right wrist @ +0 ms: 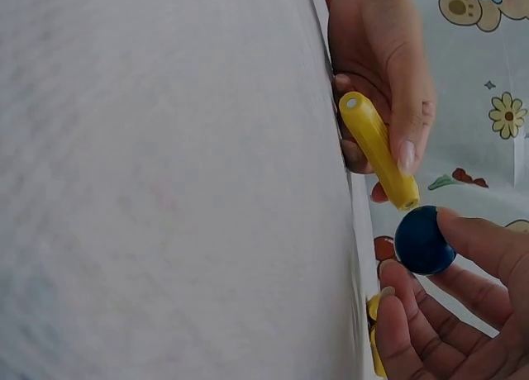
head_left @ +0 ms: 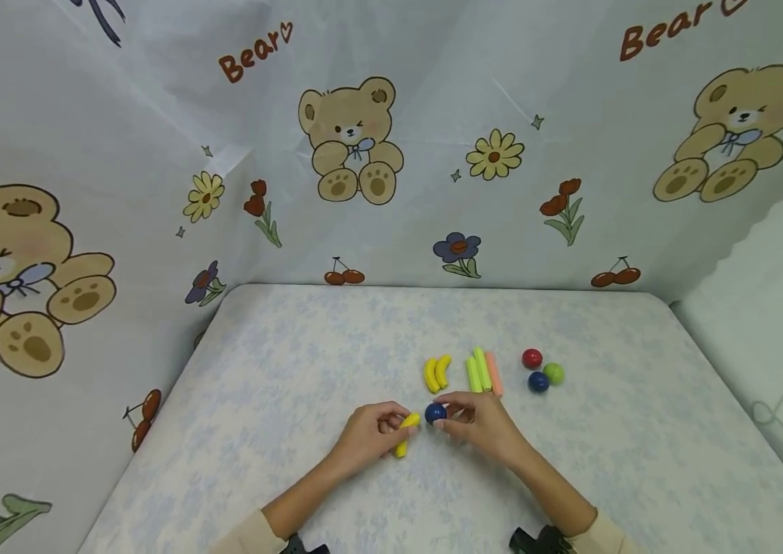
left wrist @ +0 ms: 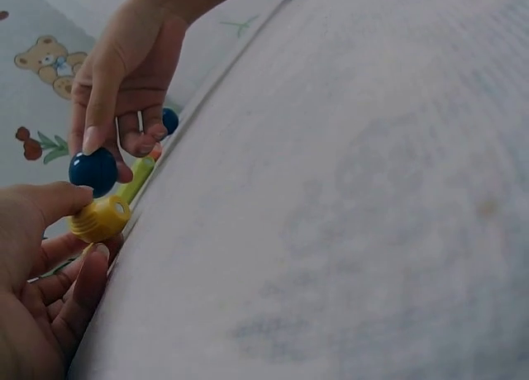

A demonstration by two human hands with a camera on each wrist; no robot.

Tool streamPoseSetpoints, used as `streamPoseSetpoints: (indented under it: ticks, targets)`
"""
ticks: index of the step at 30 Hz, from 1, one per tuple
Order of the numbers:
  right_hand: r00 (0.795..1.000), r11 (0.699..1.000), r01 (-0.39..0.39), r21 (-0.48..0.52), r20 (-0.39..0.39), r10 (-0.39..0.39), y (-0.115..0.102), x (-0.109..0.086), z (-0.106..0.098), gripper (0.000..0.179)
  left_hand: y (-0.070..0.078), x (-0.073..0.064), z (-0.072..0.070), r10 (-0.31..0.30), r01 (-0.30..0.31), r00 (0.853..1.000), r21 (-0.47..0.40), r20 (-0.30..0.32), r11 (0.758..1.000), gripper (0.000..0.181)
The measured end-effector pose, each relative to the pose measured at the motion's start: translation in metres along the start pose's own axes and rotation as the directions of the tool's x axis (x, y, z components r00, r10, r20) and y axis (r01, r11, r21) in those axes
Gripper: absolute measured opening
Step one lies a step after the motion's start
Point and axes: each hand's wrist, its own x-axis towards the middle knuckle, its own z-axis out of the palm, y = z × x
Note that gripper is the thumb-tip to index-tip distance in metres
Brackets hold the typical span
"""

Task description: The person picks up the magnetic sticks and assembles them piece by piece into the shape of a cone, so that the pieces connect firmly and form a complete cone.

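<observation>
My left hand [head_left: 371, 432] pinches a short yellow curved rod [right wrist: 374, 140] between thumb and fingers. Small silvery discs show in the rod's ends in the right wrist view. Facing it, my right hand [head_left: 487, 428] holds a glossy dark blue ball [head_left: 435, 414] by thumb and fingertips. The ball sits right at one end of the rod in the right wrist view. Both hands are low over the front middle of the table, close together. In the left wrist view the ball [left wrist: 92, 172] overlaps the upper side of the yellow rod [left wrist: 101, 220].
Beyond my hands on the pale blue-mottled table [head_left: 281, 354] lie two yellow curved rods [head_left: 436, 373], green straight rods [head_left: 478, 371] and an orange one [head_left: 494, 374]. Further right sit a red ball [head_left: 532, 358], another blue ball [head_left: 538, 382] and a green ball [head_left: 554, 374]. A bear-print cloth [head_left: 419, 215] hangs behind.
</observation>
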Motion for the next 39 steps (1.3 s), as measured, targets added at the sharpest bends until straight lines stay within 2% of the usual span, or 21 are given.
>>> streamPoseSetpoints:
  ticks: [3, 12, 21, 28, 39]
  targets:
    - [1.000, 1.000, 0.011, 0.015, -0.007, -0.011, 0.002, 0.001, 0.001, 0.036, 0.000, 0.003, 0.000, 0.020, -0.020, 1.000, 0.028, 0.006, 0.999, 0.020]
    - [0.999, 0.998, -0.044, 0.035, 0.010, 0.043, 0.005, -0.002, 0.007, 0.034, -0.001, 0.000, 0.002, 0.013, -0.014, 1.000, 0.049, 0.011, 0.999, 0.019]
    - [0.998, 0.998, -0.039, 0.052, 0.055, 0.037, 0.000, 0.002, 0.009, 0.032, -0.002, 0.002, -0.003, 0.092, -0.093, 0.996, 0.052, 0.017, 0.994, 0.016]
    - [0.997, 0.999, -0.047, 0.005, 0.067, 0.046, 0.009, 0.000, 0.013, 0.030, -0.003, 0.002, -0.002, 0.086, -0.088, 0.995, 0.048, 0.042, 0.995, 0.019]
    - [0.996, 0.999, -0.033, -0.020, 0.087, 0.034, 0.008, 0.003, 0.013, 0.027, -0.003, 0.000, -0.002, 0.110, -0.111, 0.994, 0.027, 0.009, 0.994, 0.028]
